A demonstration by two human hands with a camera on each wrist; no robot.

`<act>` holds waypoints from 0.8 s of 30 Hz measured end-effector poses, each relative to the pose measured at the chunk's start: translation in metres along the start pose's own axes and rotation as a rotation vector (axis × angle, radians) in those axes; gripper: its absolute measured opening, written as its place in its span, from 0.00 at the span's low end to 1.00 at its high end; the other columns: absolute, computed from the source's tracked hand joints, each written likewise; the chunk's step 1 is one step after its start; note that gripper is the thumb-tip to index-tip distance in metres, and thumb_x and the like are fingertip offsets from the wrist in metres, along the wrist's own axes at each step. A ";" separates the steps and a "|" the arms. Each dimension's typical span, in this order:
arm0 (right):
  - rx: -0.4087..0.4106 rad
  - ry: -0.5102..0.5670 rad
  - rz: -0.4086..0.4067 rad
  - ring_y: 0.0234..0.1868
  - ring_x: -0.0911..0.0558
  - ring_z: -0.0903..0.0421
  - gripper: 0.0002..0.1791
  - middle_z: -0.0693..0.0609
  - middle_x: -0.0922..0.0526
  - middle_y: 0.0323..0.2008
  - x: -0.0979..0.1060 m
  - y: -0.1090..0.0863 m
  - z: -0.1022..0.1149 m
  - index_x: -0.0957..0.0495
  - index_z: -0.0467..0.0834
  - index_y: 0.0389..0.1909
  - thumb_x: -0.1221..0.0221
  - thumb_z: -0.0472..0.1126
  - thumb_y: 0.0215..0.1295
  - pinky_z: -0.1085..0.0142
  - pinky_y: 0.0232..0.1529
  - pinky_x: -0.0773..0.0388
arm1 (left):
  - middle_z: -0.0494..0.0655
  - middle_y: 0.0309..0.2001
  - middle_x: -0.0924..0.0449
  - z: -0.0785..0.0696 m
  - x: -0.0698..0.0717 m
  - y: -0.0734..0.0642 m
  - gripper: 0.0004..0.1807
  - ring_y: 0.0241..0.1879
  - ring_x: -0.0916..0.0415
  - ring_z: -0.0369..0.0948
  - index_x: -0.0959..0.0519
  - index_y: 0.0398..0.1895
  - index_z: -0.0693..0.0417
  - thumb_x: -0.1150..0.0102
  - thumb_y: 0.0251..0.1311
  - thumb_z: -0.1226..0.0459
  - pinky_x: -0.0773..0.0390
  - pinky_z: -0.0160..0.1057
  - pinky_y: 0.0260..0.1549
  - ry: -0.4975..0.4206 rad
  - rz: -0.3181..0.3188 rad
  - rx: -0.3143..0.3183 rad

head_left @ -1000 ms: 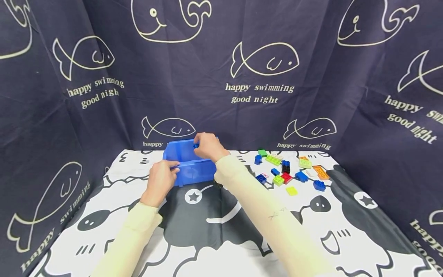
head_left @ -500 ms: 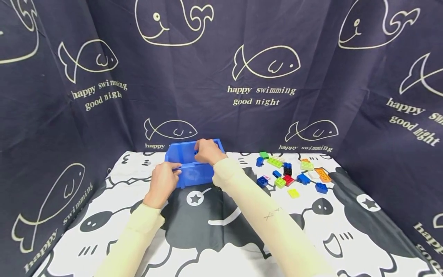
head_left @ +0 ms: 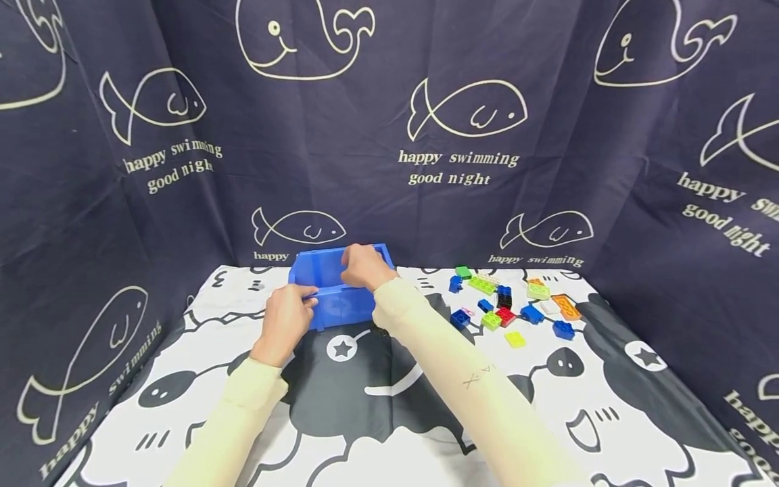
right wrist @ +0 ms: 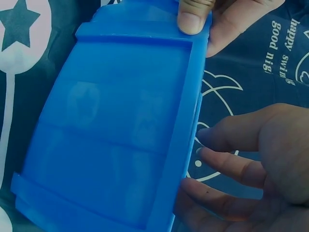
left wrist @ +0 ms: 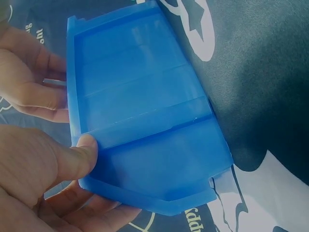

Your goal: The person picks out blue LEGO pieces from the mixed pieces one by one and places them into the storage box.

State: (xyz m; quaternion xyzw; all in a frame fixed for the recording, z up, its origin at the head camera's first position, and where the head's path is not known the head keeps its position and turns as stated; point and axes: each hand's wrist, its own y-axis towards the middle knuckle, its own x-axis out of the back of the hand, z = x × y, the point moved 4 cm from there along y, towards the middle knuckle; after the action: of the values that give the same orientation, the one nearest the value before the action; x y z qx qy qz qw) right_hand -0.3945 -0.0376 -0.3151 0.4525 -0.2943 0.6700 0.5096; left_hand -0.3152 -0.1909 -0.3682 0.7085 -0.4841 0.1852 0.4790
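Note:
A blue plastic storage bin (head_left: pixel 341 308) stands toward the back of the table. My left hand (head_left: pixel 286 316) grips its left end; in the left wrist view the thumb (left wrist: pixel 79 159) presses on the outer wall while the fingers lie behind it. My right hand (head_left: pixel 365 266) reaches over the near rim into the bin. From the right wrist, the right hand's fingers (right wrist: pixel 227 162) show loosely bent behind the wall, with no brick visible between them. The bin's floor is hidden by its near wall.
Several loose toy bricks lie right of the bin, among them a red brick (head_left: pixel 505 316), a yellow one (head_left: pixel 514 339), an orange one (head_left: pixel 567 307) and a dark green one (head_left: pixel 463 272). A navy curtain (head_left: pixel 462 203) rises behind the table's patterned cloth (head_left: pixel 389 446).
My right hand has lowered slightly into the bin, and the blue piece seen at its fingertips earlier no longer shows. My left hand keeps its grip on the bin.

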 end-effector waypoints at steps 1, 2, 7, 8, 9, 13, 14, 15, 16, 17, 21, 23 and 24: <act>0.003 0.002 -0.003 0.48 0.17 0.49 0.20 0.48 0.14 0.52 0.001 -0.001 0.000 0.18 0.42 0.57 0.35 0.39 0.63 0.55 0.53 0.18 | 0.61 0.42 0.11 0.000 0.000 0.000 0.13 0.45 0.14 0.64 0.10 0.45 0.59 0.31 0.56 0.71 0.19 0.60 0.45 0.000 0.000 0.000; 0.007 0.001 -0.007 0.47 0.17 0.49 0.20 0.48 0.14 0.51 0.003 -0.001 0.000 0.18 0.42 0.56 0.35 0.39 0.63 0.55 0.52 0.18 | 0.61 0.42 0.11 0.000 0.000 0.000 0.13 0.45 0.14 0.64 0.10 0.45 0.59 0.31 0.56 0.71 0.19 0.60 0.45 0.000 0.000 0.001; 0.035 -0.011 -0.026 0.45 0.17 0.49 0.19 0.48 0.14 0.49 0.012 -0.004 0.002 0.17 0.42 0.55 0.36 0.39 0.62 0.56 0.50 0.18 | 0.61 0.43 0.11 0.000 0.000 0.000 0.13 0.45 0.15 0.64 0.10 0.46 0.59 0.32 0.57 0.71 0.19 0.61 0.46 -0.005 0.009 0.016; 0.039 -0.014 -0.031 0.45 0.17 0.49 0.19 0.48 0.14 0.49 0.014 -0.005 0.002 0.17 0.42 0.54 0.36 0.39 0.62 0.56 0.50 0.18 | 0.61 0.44 0.11 0.000 0.000 0.000 0.13 0.46 0.15 0.64 0.10 0.46 0.59 0.32 0.57 0.71 0.20 0.61 0.46 -0.005 0.013 0.020; 0.041 -0.013 -0.037 0.46 0.17 0.49 0.19 0.48 0.14 0.49 0.016 -0.006 0.003 0.17 0.43 0.54 0.36 0.39 0.62 0.56 0.51 0.18 | 0.62 0.44 0.11 0.000 0.000 0.000 0.13 0.46 0.15 0.65 0.10 0.46 0.59 0.32 0.57 0.71 0.20 0.61 0.47 -0.003 0.017 0.022; 0.041 0.010 -0.068 0.46 0.17 0.50 0.18 0.49 0.14 0.51 0.029 -0.011 0.003 0.17 0.45 0.55 0.37 0.40 0.63 0.54 0.52 0.18 | 0.62 0.45 0.11 0.000 0.001 0.001 0.13 0.47 0.15 0.65 0.10 0.47 0.59 0.32 0.58 0.71 0.20 0.61 0.47 0.000 0.024 0.023; 0.040 0.021 -0.075 0.46 0.18 0.49 0.18 0.49 0.15 0.51 0.033 -0.013 0.003 0.17 0.45 0.55 0.37 0.40 0.64 0.54 0.52 0.18 | 0.62 0.45 0.11 0.000 0.001 0.001 0.13 0.47 0.15 0.65 0.10 0.47 0.59 0.32 0.58 0.71 0.20 0.61 0.47 0.001 0.023 0.021; 0.045 0.028 -0.088 0.46 0.18 0.50 0.18 0.49 0.15 0.51 0.037 -0.015 0.003 0.17 0.45 0.55 0.37 0.40 0.64 0.54 0.52 0.18 | 0.61 0.45 0.11 0.000 0.001 0.001 0.13 0.47 0.15 0.65 0.10 0.46 0.59 0.32 0.58 0.71 0.20 0.61 0.47 0.002 0.021 0.019; 0.051 0.036 -0.101 0.46 0.18 0.50 0.18 0.49 0.15 0.50 0.041 -0.018 0.002 0.17 0.45 0.55 0.37 0.40 0.64 0.53 0.51 0.18 | 0.61 0.44 0.11 0.001 0.001 0.001 0.13 0.47 0.15 0.64 0.10 0.46 0.59 0.32 0.58 0.71 0.20 0.61 0.47 0.000 0.018 0.016; 0.058 0.043 -0.114 0.46 0.18 0.50 0.17 0.49 0.15 0.50 0.044 -0.020 0.001 0.17 0.45 0.54 0.38 0.40 0.64 0.54 0.50 0.19 | 0.61 0.44 0.11 0.001 0.001 0.001 0.13 0.46 0.15 0.64 0.10 0.46 0.59 0.32 0.58 0.71 0.20 0.61 0.47 0.000 0.015 0.013; 0.104 0.053 -0.166 0.45 0.18 0.50 0.16 0.47 0.14 0.47 0.059 -0.029 -0.003 0.16 0.44 0.53 0.38 0.41 0.64 0.54 0.49 0.19 | 0.61 0.44 0.11 0.002 0.001 0.001 0.13 0.46 0.15 0.64 0.10 0.46 0.59 0.33 0.57 0.71 0.20 0.61 0.46 -0.008 0.009 0.001; 0.110 0.061 -0.176 0.46 0.18 0.50 0.16 0.46 0.14 0.46 0.066 -0.034 -0.006 0.16 0.45 0.53 0.38 0.41 0.65 0.54 0.49 0.20 | 0.61 0.44 0.11 0.002 0.000 0.001 0.13 0.46 0.15 0.64 0.10 0.45 0.60 0.34 0.57 0.71 0.20 0.61 0.46 -0.015 0.003 -0.005; 0.110 0.067 -0.181 0.46 0.18 0.50 0.16 0.46 0.15 0.46 0.069 -0.037 -0.007 0.16 0.45 0.53 0.38 0.41 0.65 0.54 0.49 0.20 | 0.61 0.43 0.11 0.003 0.000 0.001 0.13 0.46 0.14 0.64 0.10 0.45 0.60 0.34 0.57 0.71 0.20 0.61 0.46 -0.018 -0.001 -0.007</act>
State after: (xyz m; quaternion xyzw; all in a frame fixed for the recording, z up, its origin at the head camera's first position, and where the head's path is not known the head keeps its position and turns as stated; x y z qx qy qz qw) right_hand -0.3665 0.0082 -0.2582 0.4819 -0.1977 0.6513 0.5518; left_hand -0.3165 -0.1936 -0.3688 0.7086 -0.4888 0.1768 0.4773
